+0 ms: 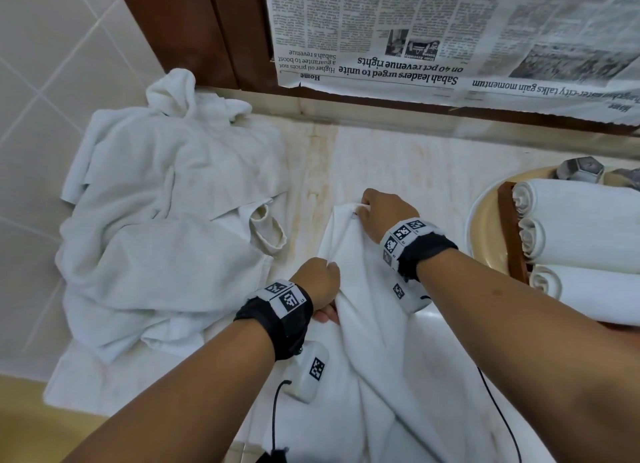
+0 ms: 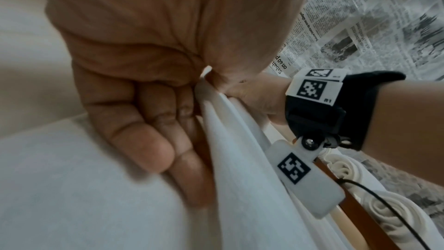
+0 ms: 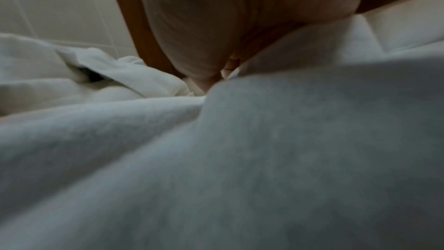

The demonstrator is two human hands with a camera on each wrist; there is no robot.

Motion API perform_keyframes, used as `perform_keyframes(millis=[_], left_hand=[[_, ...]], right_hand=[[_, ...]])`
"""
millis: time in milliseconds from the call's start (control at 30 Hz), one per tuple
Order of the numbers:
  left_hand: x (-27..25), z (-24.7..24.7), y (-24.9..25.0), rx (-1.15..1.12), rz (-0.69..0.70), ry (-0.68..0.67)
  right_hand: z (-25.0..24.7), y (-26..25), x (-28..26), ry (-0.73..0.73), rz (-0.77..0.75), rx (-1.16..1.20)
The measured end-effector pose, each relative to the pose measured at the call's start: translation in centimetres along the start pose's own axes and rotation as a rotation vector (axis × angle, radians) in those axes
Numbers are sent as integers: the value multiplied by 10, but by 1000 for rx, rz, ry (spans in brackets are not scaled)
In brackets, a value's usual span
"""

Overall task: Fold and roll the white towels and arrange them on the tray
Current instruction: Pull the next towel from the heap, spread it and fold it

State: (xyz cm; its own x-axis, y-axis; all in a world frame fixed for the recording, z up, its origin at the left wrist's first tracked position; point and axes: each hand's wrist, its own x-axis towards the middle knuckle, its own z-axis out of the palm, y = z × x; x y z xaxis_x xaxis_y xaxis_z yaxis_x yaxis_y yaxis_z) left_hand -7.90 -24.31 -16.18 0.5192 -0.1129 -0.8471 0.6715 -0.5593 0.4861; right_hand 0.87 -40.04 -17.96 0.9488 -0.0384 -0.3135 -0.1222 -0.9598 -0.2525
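Towel in hand: I hold one white towel [image 1: 360, 324] at the centre of the frame; it runs from my grips down to the bottom edge, its long axis near vertical in the picture and leaning slightly left at the top.
Right hand: my right hand [image 1: 384, 213] pinches the far top corner, fingers curled on the hem, just above centre.
Left hand: my left hand [image 1: 317, 286] grips the left edge lower down, thumb and fingers closed round a gathered fold; the left wrist view shows the cloth [image 2: 240, 159] bunched in that grip.
Key relation: the two grips sit on one edge, right hand farther from me, left nearer; I judge that the coming fold turns on drawing this edge straight along that axis.
Tray: the wooden tray [image 1: 514, 234] lies at the right edge of the frame over the sink [image 1: 481, 220], nearer my right arm.
Rolled towels: three rolled towels [image 1: 581, 217] lie on it, spiral ends facing left.
Pile: the loose towels [image 1: 162, 220] sprawl at the left, just beside my left hand.
Counter: bare marble counter [image 1: 398, 158] shows above my hands.
In the way: the pile crowds the left; a tap [image 1: 580, 172] stands behind the tray at upper right.
Backdrop: newspaper [image 1: 450, 37] covers the upper right.
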Motion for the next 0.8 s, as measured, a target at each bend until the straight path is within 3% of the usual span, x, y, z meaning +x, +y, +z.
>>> perform_keyframes(millis=[67,200,267,367,467,567,700,800], left_hand=[[-2,0,3,-7,-14,46],[-3,0,6,59,-39,57],[-5,1,7,115,-1,69],[-5,-1,3,75,31,89],[-12,-2,-4,134,74,76],[-27,9,-17,421,157,234],[-53,43,-48,553,212,405],[-67,68,-80,820,320,515]], right_hand=[[0,-2,-5,7,-12,-41],[1,-4,-37,220,-181,-162],[1,-2,-60,121,-281,-197],[5,9,-92,-148,-208,-112],[12,17,-111,-270,-222,-199],[13,15,-117,-318,-231,-267],[13,10,-116,-316,-242,-281],[14,10,-120,-341,-251,-287]])
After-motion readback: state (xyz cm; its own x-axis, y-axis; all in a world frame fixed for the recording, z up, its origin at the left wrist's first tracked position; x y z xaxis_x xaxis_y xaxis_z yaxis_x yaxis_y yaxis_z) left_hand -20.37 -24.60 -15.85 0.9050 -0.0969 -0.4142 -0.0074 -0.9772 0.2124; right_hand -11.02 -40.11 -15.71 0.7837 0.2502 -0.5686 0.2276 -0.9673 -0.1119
